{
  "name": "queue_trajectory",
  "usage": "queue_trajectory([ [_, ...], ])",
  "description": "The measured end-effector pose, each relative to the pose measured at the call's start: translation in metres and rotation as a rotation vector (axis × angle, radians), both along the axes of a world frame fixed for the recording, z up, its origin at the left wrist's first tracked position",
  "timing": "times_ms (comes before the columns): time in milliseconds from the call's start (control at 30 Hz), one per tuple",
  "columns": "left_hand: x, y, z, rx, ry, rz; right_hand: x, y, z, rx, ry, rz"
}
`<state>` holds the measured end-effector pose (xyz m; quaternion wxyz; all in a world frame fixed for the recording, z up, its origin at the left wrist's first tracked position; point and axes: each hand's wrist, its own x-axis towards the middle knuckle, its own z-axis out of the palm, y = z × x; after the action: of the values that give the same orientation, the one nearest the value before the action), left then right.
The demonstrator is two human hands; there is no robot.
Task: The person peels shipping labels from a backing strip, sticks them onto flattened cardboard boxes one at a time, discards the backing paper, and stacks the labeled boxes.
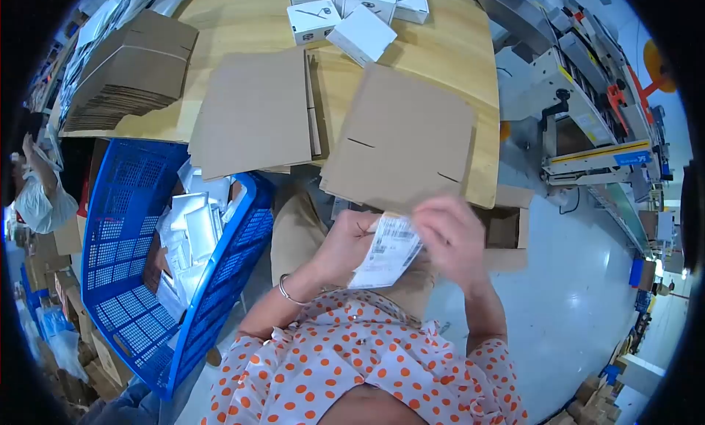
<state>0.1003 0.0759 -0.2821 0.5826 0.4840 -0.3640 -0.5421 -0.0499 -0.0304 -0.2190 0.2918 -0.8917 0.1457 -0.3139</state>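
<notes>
A white printed label [388, 252] with barcodes is held up in front of my torso. My left hand [344, 247] has its fingers closed on the label's left edge. At the label's upper right corner is my right hand [452, 234], slightly blurred, its fingers pinched together; what is between them is too small to make out. Just beyond the hands, a stack of flat brown cardboard [411, 135] lies at the table's near edge. Another cardboard stack [257, 113] lies to its left.
Several small white boxes [363, 34] sit at the back of the wooden table [448, 58]. A blue basket [136, 256] with silvery packets [194, 230] stands at left. Tied cardboard [139, 65] lies back left. An open carton [514, 227] and a machine [587, 116] are at right.
</notes>
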Motion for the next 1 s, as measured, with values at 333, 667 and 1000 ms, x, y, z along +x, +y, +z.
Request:
queue_trajectory([
  [333, 0.011, 0.029, -0.012, 0.497, 0.056, -0.098, 0.050, -0.128, -0.004, 0.155, 0.074, -0.313],
  [667, 0.011, 0.040, -0.012, 0.540, 0.130, -0.092, 0.066, -0.151, -0.023, 0.051, 0.163, -0.333],
  [1000, 0.008, 0.060, -0.054, 0.609, 0.117, 0.048, 0.074, -0.159, -0.053, -0.201, 0.207, -0.381],
])
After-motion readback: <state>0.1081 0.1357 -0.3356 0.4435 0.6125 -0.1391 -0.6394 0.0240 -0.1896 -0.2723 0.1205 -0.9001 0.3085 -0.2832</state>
